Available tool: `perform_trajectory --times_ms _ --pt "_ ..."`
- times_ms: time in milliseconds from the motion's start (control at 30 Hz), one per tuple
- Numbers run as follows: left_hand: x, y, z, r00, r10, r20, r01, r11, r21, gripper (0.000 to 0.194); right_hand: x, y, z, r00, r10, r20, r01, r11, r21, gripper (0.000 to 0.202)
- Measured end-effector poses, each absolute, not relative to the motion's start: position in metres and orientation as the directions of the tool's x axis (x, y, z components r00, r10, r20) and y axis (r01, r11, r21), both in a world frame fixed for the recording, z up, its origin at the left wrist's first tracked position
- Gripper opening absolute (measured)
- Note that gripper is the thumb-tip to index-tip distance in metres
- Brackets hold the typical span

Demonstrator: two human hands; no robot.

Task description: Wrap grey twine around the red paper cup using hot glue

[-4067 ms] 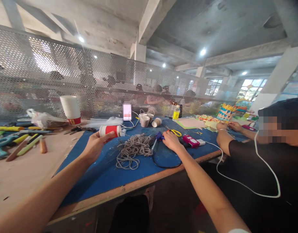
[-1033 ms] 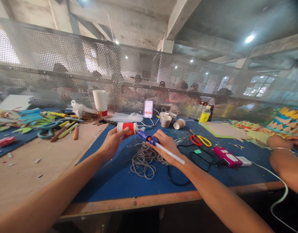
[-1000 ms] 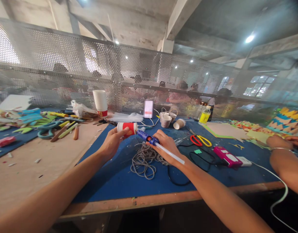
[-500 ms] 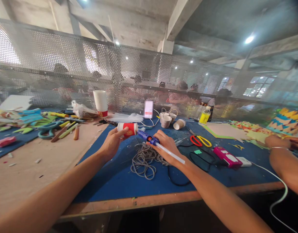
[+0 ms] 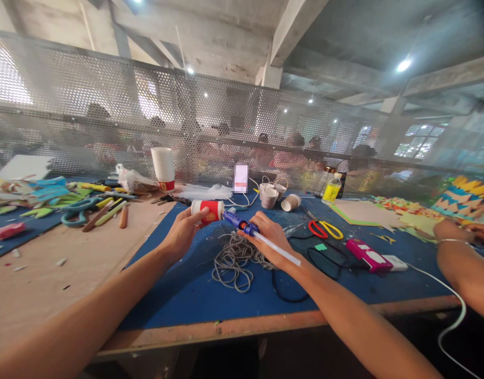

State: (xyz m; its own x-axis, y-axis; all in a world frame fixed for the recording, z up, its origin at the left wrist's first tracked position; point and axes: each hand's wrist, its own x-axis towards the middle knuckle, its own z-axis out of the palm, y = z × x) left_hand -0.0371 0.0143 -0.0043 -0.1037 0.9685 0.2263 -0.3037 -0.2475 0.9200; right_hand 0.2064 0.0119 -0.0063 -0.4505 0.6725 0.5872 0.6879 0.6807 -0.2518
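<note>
My left hand (image 5: pixel 182 231) grips a red and white paper cup (image 5: pixel 212 210) that lies on its side in the air, thumb along its wall. In my right hand (image 5: pixel 270 234) is a blue hot glue gun (image 5: pixel 238 221), a clear glue stick (image 5: pixel 279 250) jutting out of its back end. The gun's nozzle points left and meets the cup's end, or is very close to it; whether it touches I cannot tell. Below both hands a loose heap of grey cord (image 5: pixel 236 263) lies on the blue table mat (image 5: pixel 179 295).
Red and yellow scissors (image 5: pixel 324 229), a magenta power box (image 5: pixel 368 255) and a black cable lie to the right. Behind stand small cord-wrapped cups (image 5: pixel 269 197) and a stack of paper cups (image 5: pixel 163 166). Teal scissors (image 5: pixel 78 210) lie left. A co-worker's arm (image 5: pixel 459 258) reaches in at right.
Almost nothing differs. Both hands, the cup and the glue gun keep their places; the co-worker's hand at the right has shifted slightly.
</note>
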Motion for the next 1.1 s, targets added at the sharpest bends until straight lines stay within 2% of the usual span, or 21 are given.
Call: perform_trajectory --times_ms 867,1100 --pt "-0.0403 0.0144 -0.0083 -0.067 0.965 0.254 -0.254 -0.263 0.931 0.024 0.2064 0.0082 0.0007 -0.414 0.702 0.579 0.684 0.66 -0.311 0.031" --pt "-0.0408 0.0152 -0.0097 -0.081 0.96 0.27 -0.205 -0.281 0.938 0.029 0.2065 0.0087 0.0013 -0.408 0.702 0.584 0.69 0.656 -0.306 0.034"
